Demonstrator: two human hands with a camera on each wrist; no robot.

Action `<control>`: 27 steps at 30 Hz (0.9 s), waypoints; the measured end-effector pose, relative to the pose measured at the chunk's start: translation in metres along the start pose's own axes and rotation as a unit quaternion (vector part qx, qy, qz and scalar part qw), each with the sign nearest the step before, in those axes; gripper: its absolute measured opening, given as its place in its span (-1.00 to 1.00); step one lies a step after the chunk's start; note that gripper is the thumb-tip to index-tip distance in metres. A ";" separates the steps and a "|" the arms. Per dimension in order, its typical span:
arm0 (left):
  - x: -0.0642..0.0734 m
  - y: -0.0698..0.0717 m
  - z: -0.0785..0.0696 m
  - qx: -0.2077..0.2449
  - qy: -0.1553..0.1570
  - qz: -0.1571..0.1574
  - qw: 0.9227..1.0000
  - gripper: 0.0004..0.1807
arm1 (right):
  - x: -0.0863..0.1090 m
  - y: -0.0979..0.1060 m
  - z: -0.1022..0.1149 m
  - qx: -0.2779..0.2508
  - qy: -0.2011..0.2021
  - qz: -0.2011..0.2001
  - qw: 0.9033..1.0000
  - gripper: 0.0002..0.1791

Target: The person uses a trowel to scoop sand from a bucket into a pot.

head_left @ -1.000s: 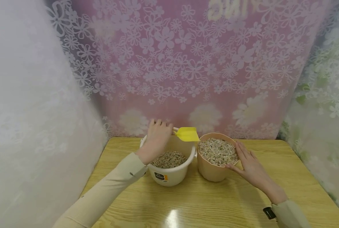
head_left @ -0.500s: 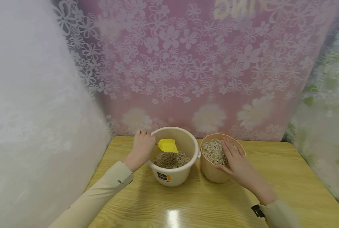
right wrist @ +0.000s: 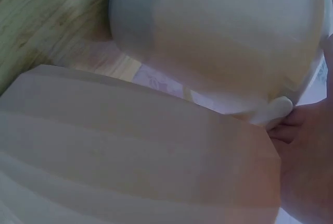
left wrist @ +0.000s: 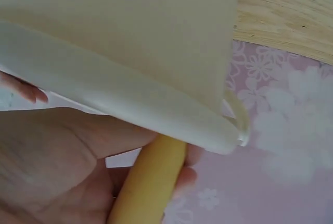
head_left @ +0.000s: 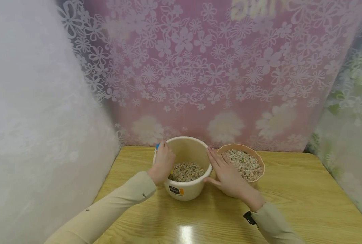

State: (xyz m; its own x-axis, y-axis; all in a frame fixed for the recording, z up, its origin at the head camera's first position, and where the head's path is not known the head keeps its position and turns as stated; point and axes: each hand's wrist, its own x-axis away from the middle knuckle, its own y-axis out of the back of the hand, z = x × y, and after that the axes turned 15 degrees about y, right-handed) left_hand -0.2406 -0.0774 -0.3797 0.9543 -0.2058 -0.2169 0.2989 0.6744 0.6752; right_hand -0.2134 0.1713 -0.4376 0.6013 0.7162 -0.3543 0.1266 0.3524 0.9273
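Note:
In the head view my left hand [head_left: 163, 163] is over the left rim of a white bucket [head_left: 184, 190]. It grips the yellow handle [left wrist: 152, 179] of a small shovel, seen in the left wrist view. A blue tip [head_left: 157, 146] shows above the fist; just a sliver of the yellow blade [head_left: 171, 172] appears below, close to the grain-like mix [head_left: 187, 171] in the bucket. My right hand [head_left: 229, 178] rests on the bucket's right rim with fingers straight. Its forearm side partly covers a peach pot [head_left: 261, 171], filled high with a similar pale mix [head_left: 245, 164].
Bucket and pot stand side by side on a wood-grain table [head_left: 305, 196]. Behind them hangs a pink flowered curtain [head_left: 181, 84]. Pale sheeting [head_left: 40, 135] closes off the left side, and flowered sheeting [head_left: 351, 145] the right.
My left hand has brought the shovel from above the pot's edge back and down into the bucket. My right hand has moved left, from the pot across its grains to the bucket's rim.

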 end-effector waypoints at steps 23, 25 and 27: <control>-0.013 -0.033 -0.022 0.072 -0.007 0.019 0.997 -0.53 | -0.002 -0.004 0.001 0.013 0.018 -0.022 1.000 0.13; -0.014 -0.034 -0.024 0.093 -0.002 0.011 0.996 -0.52 | -0.001 -0.004 0.001 0.014 0.013 -0.020 1.000 0.13; -0.016 -0.037 -0.025 0.118 0.001 0.005 0.993 -0.53 | -0.001 -0.004 0.000 0.016 0.009 -0.017 1.000 0.14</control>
State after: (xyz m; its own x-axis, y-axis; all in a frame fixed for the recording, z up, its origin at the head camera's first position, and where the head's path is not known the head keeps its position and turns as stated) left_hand -0.2674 -0.0809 -0.4188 0.9575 -0.1981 -0.2097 0.2821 0.4910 0.8242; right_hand -0.2141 0.1691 -0.4410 0.5820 0.7150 -0.3874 0.1722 0.3572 0.9180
